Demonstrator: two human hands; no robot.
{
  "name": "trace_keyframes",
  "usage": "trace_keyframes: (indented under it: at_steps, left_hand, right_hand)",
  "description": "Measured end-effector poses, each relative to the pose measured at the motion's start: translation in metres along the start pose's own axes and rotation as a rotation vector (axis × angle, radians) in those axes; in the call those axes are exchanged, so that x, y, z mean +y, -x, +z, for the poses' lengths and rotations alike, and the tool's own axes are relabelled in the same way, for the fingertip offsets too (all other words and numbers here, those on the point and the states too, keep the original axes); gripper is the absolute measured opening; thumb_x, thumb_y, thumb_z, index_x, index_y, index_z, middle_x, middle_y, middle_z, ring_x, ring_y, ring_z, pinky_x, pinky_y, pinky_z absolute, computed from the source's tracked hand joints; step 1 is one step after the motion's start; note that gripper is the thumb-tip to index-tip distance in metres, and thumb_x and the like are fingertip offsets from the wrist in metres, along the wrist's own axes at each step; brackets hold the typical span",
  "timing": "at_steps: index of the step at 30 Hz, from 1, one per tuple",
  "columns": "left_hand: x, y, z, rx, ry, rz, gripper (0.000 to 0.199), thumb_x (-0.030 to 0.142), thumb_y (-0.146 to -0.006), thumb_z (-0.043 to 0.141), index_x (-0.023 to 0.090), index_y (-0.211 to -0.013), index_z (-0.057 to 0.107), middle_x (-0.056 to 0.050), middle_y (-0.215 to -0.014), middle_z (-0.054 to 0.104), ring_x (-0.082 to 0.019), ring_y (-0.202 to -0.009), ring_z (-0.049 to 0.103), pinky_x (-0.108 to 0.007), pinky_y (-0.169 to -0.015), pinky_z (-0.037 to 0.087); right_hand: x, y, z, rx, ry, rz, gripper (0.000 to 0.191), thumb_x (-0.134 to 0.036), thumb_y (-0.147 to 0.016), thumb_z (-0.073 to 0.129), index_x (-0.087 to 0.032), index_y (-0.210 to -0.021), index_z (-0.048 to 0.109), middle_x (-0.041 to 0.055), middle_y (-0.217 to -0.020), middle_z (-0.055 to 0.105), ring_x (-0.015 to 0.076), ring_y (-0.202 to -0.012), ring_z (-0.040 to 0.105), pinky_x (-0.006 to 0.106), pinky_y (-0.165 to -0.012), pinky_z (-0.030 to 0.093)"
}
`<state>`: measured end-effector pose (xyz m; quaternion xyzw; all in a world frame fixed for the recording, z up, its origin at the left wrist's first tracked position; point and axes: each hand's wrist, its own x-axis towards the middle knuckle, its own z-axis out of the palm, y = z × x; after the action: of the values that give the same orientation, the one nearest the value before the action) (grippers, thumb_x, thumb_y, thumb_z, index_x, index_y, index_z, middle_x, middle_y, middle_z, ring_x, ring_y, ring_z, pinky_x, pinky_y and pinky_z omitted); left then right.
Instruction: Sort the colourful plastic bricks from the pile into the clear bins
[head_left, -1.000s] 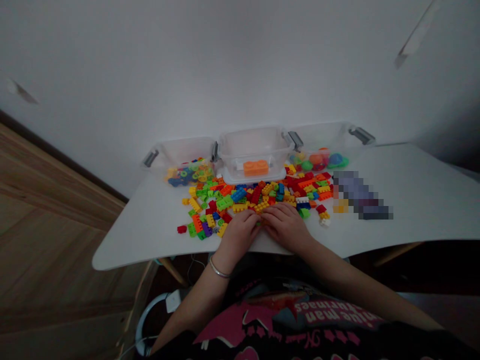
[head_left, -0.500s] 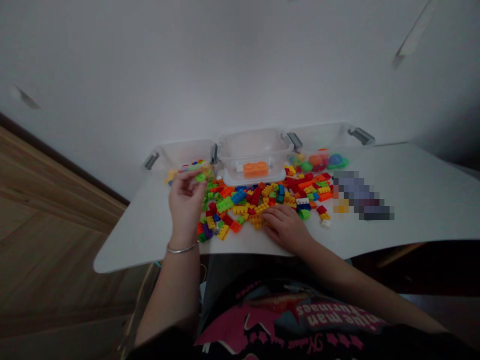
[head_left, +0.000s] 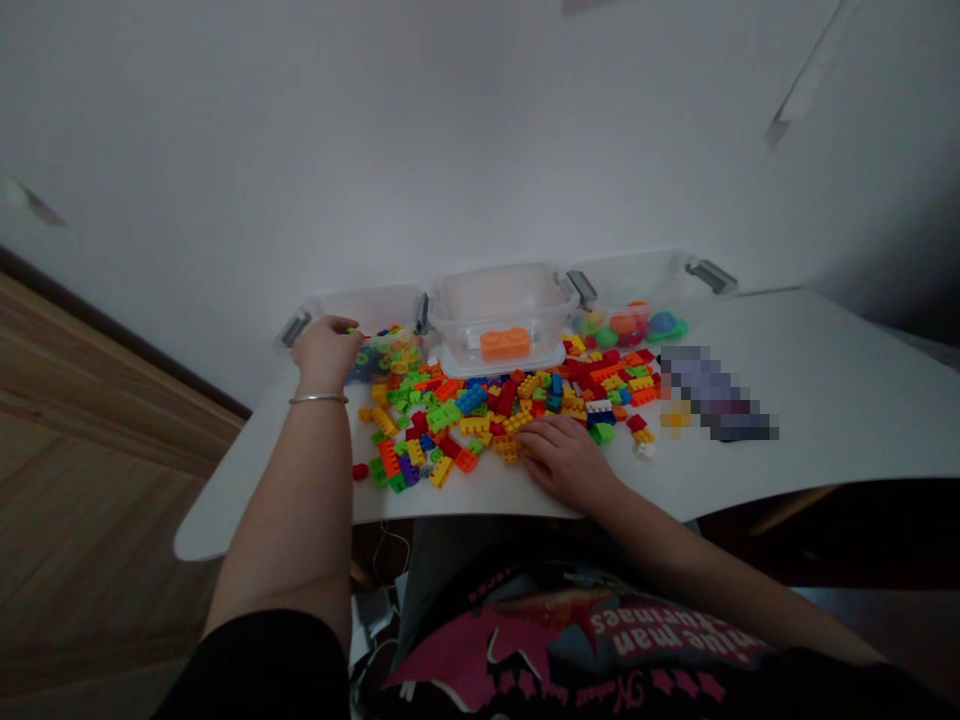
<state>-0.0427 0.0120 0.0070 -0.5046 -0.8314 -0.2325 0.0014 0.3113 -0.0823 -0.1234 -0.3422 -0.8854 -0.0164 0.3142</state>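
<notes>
My left hand [head_left: 328,352] is raised over the left clear bin [head_left: 367,300], thumb and fingers pinched together. A small bit of a green toy brick [head_left: 352,331] shows at its fingertips. My right hand [head_left: 566,462] lies low on the near edge of the brick pile, its fingers loosely laid out and close together. Their tips touch or nearly touch a yellow-orange brick [head_left: 508,448]; what is under the palm is hidden. Toy bricks of many colours spread between the hands, among them a light green brick [head_left: 443,415] and a blue one [head_left: 472,401].
A middle clear bin [head_left: 499,290] stands against the wall with an orange brick [head_left: 505,344] at its front. The right clear bin [head_left: 637,275] holds colourful round pieces. A pixelated flat object [head_left: 712,390] lies to the right on the white table [head_left: 840,400].
My left hand has moved left and away from me with the green brick, from above the pile's left side to over the left bin. My right hand has stayed in place.
</notes>
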Motion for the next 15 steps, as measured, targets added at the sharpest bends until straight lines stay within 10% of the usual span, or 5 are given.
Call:
trace_keyframes:
  at_steps: [5,15]
  left_hand:
    - [0.004,-0.007,-0.003,-0.073,-0.126,-0.127,0.029,0.037,-0.077,0.059,0.021,-0.097,0.073,-0.01,-0.089,0.073,-0.033,-0.099,0.066,-0.047,-0.089,0.046]
    - [0.006,0.009,0.015,0.175,-0.064,0.044,0.043,0.036,-0.088,0.049,0.016,-0.124,0.063,-0.018,-0.122,0.066,-0.037,-0.122,0.053,-0.056,-0.106,0.03]
  right_hand:
    - [0.0,-0.001,0.001,0.008,0.009,-0.019,0.025,-0.018,-0.086,0.058,-0.017,-0.109,0.069,0.0092,-0.109,0.072,0.0252,-0.103,0.061,0.042,-0.094,0.049]
    - [0.0,0.0,0.0,0.005,0.016,-0.008,0.025,-0.019,-0.087,0.058,-0.018,-0.109,0.069,0.0084,-0.11,0.072,0.025,-0.104,0.061,0.042,-0.095,0.049]
